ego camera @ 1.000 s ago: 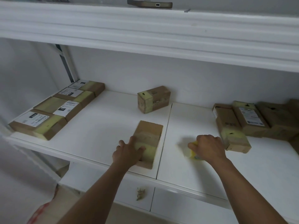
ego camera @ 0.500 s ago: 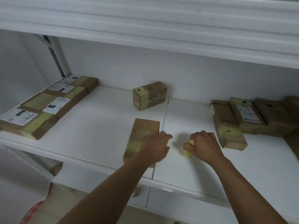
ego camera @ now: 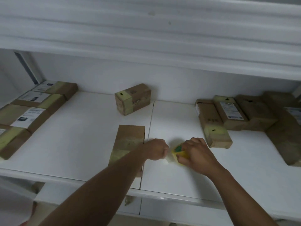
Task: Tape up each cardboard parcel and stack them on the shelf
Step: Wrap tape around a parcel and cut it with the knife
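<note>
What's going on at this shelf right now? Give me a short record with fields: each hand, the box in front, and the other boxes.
left hand: left hand, fingers curled, apparently pinching the loose tape end; blurred
right hand: right hand grips the yellow tape roll
box in front: cardboard parcel lies flat on the white shelf, yellowish tape across it, left forearm over its near end
middle back: taped parcel near the back wall
left side: row of labelled parcels
right side: cluster of parcels
</note>
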`<state>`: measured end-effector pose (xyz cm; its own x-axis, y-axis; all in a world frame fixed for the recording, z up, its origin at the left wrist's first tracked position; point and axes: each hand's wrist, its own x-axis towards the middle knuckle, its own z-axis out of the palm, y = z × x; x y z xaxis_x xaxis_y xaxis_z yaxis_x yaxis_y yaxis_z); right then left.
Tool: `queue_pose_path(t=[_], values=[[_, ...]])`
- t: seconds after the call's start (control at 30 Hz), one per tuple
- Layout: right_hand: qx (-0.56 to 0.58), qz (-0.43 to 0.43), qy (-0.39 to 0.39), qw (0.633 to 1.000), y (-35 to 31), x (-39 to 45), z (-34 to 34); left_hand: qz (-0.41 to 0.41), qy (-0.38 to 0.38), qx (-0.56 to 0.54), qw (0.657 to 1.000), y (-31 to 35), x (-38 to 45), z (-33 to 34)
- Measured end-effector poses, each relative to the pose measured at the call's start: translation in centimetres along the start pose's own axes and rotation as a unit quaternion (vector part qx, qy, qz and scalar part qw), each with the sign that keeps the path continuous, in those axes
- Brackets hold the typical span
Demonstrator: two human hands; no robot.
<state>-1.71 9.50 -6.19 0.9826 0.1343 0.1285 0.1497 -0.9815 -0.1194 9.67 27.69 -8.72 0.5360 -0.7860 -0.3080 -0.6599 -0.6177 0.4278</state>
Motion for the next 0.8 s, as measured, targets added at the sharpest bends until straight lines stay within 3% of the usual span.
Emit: queue_pose_path(t=[0.2,0.47,0.8], values=[[0.027,-0.006,0.002,1.0,-0.9,-0.3,-0.5,-0.027,-0.025,0.051,0.998,0.3,-1.0,0.0],[0.056,-0.01,0.018,0.998,-1.8,-0.7,-1.2,-0.031,-0.02,0.025,0.999,0.1,-2.2,0.0],[0.18,0.114,0.058,0.975,-1.0,-1.2,-4.9,-0.036,-0.001,-0.101,0.994,2.1,-4.2,-3.9]])
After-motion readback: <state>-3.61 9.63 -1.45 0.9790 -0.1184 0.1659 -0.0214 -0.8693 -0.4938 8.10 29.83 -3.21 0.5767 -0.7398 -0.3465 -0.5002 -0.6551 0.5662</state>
